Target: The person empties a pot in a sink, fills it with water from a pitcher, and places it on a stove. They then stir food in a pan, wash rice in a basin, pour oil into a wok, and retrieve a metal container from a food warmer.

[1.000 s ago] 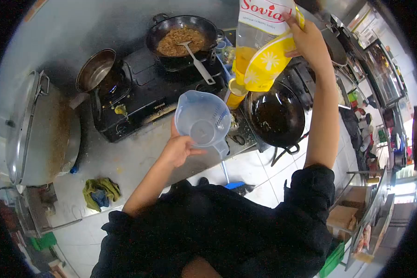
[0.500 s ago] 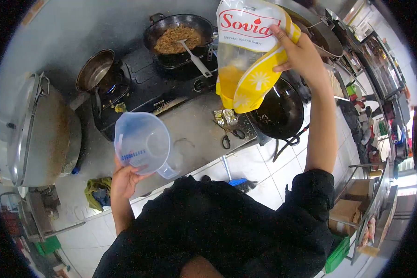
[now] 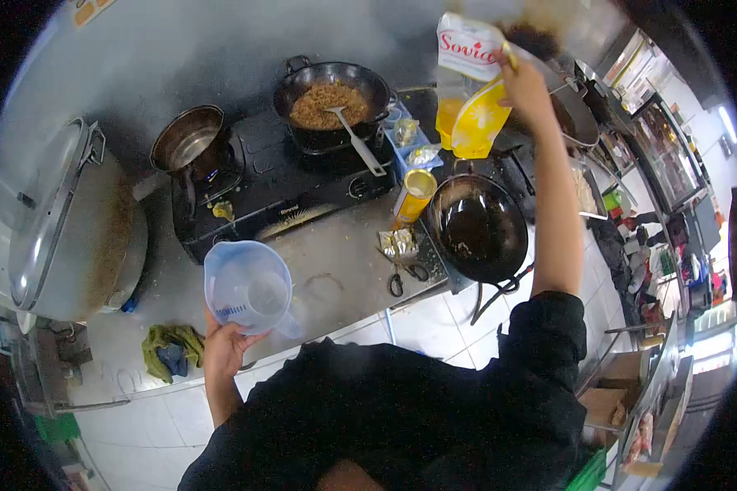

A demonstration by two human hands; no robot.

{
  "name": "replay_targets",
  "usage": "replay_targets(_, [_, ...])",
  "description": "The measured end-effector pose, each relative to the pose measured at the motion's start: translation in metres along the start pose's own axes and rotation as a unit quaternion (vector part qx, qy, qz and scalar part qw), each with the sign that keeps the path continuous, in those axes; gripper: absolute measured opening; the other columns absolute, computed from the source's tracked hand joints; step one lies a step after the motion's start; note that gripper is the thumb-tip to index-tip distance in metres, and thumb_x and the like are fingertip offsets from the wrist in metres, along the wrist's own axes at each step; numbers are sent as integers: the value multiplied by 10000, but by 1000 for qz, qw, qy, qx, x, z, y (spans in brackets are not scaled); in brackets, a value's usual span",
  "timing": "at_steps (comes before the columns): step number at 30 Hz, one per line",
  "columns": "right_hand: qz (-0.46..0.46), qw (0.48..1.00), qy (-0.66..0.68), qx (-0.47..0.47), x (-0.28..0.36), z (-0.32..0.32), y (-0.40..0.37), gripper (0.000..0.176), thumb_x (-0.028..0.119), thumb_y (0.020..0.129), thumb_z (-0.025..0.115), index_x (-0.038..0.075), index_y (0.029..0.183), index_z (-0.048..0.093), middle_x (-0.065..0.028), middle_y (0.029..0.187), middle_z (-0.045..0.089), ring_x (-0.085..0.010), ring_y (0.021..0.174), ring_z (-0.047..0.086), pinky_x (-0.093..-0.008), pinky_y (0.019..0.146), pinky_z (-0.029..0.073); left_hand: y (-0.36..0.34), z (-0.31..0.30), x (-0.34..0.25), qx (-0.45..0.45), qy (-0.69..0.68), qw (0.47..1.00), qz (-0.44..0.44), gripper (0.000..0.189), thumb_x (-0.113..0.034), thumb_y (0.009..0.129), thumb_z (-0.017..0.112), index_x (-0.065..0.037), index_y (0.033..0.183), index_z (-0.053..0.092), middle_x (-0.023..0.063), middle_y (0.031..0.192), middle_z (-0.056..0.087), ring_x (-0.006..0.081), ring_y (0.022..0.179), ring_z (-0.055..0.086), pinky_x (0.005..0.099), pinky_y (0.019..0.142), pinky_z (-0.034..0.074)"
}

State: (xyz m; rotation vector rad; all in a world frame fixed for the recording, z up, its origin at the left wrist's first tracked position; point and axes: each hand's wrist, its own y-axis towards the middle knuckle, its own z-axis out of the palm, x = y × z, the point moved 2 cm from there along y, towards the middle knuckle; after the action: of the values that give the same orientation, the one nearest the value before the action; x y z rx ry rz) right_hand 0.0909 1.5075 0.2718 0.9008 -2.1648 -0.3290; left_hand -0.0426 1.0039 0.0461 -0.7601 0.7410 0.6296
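My left hand [image 3: 226, 348] grips a clear plastic measuring jug [image 3: 247, 282] by its lower side, over the front of the counter. The jug's mouth faces up and I see no liquid in it. With my right hand [image 3: 526, 92] I hold a white and yellow oil pouch [image 3: 477, 114] by its upper right edge. The pouch hangs upright with yellow oil in its lower part. Below it sits a dark wok [image 3: 477, 229] with a shiny inside. A yellow can [image 3: 416, 195] stands at the wok's left.
On the black stove [image 3: 287, 217] stand a pan of minced brown food [image 3: 329, 105] with a spatula [image 3: 359, 146] and a small saucepan [image 3: 190, 143]. A large lidded pot [image 3: 110, 237] fills the left. Scissors [image 3: 401, 274] and a green cloth [image 3: 168, 348] lie on the counter.
The pouch has moved away from me, toward the back and right, uncovering the yellow can and more of the wok. The jug stays in my left hand. The camera view has shifted.
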Motion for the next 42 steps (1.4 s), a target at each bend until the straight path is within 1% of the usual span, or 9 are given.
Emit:
replay_targets(3, [-34,993,-71,-87,-40,37,21,239,246,844,473,63,957,578,-235,791,586,-397,778,576,-482,703,447,-2,1,0,-1,-10,1000,9,786,128,657,368,-187,1334,121,211,1262,323,427,1044,487,503,724,532])
replay_targets(11, [15,984,-151,-98,-78,106,14,230,107,793,494,50,1015,521,-239,806,599,-416,781,580,-492,691,470,-2,-5,4,-24,-16,999,15,741,98,686,351,-155,1327,79,217,1265,297,456,1062,454,563,726,511])
replay_targets(23, [-13,980,-169,-101,-101,131,22,213,102,798,473,40,995,529,-228,777,603,-405,736,593,-482,657,484,-2,3,0,-46,-24,999,6,730,96,687,373,-161,1323,123,189,1301,245,447,1092,427,567,745,505])
replay_targets(27, [41,983,-153,-94,-145,162,15,178,112,801,471,17,941,529,-244,785,597,-414,771,584,-492,688,471,1,11,0,-59,-6,998,19,728,110,674,343,-142,1325,135,218,1256,326,417,1040,492,526,716,529])
replay_targets(32, [69,987,-12,-142,-188,177,9,358,307,880,445,-21,971,553,-271,810,589,-374,768,599,-464,673,454,3,12,0,-46,10,999,15,738,108,676,341,-138,1335,117,223,1253,328,412,1043,491,516,718,532])
replay_targets(35, [184,976,54,-98,-200,175,10,425,359,887,430,-37,991,543,-249,795,601,-355,751,615,-444,625,504,5,13,-1,-53,18,998,-1,749,108,668,353,-136,1335,114,220,1249,334,408,1039,496,509,716,535])
replay_targets(36, [283,939,179,-80,-189,169,5,498,418,873,438,-52,1017,521,-225,889,583,-337,777,614,-418,568,554,5,13,-1,-47,10,999,-2,750,108,668,359,-139,1334,117,217,1246,338,408,1036,498,506,714,536])
replay_targets(40, [308,893,329,-6,-206,176,9,583,447,840,487,-75,1096,447,-221,1054,489,-352,841,589,-434,511,562,9,10,1,-33,-10,999,-4,753,105,669,381,-157,1330,132,200,1237,349,407,1028,505,497,712,540])
replay_targets(42, [305,907,291,14,-214,178,10,515,428,848,489,-33,1077,476,-175,976,533,-306,795,605,-399,528,559,10,8,2,-29,-7,1000,-8,748,94,680,386,-173,1330,131,193,1236,351,408,1029,504,501,716,537])
